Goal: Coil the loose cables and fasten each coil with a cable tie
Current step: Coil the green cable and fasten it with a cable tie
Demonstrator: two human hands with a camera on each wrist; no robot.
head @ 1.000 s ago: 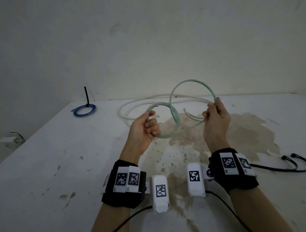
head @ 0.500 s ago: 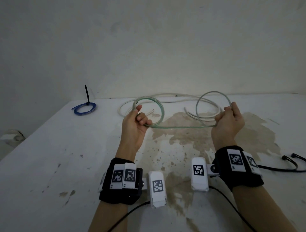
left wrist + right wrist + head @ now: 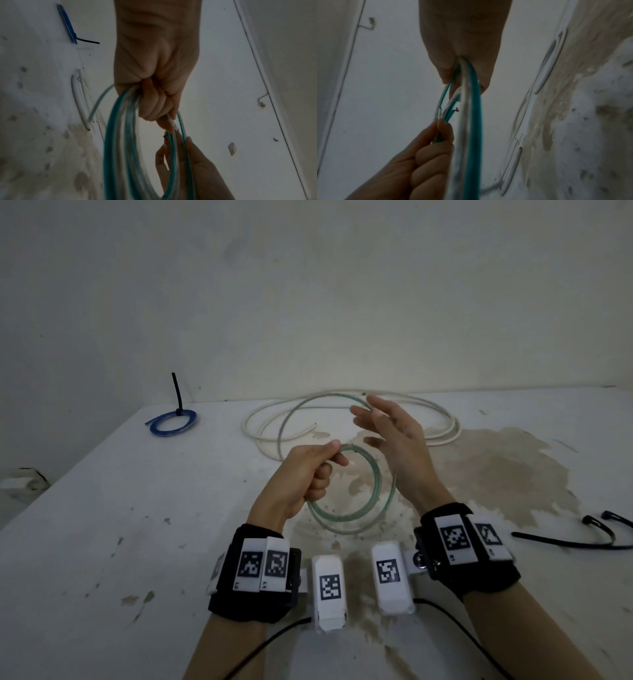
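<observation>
A clear green cable [image 3: 342, 517] hangs as a small coil from my left hand [image 3: 329, 455], which grips its top between thumb and curled fingers above the table [image 3: 102, 542]. One wider loop of the same cable rises behind and arcs to my right hand [image 3: 370, 422]. That hand is held just right of the left with straight, spread fingers, and the strand runs past its fingertips. In the left wrist view the coil [image 3: 109, 148] drops from the fist. In the right wrist view the strands [image 3: 474, 121] pass between thumb and fingers.
A loose white cable [image 3: 445, 436] lies in wide loops at the back of the table. A blue coil [image 3: 173, 422] fastened with a black tie sits at the back left. Loose black cable ties [image 3: 596, 529] lie at the right edge. A brown stain spreads under the hands.
The hands were apart with the cable stretched between them. They have come together, the right hand has carried its loop to the left hand's coil, and its fingers have opened.
</observation>
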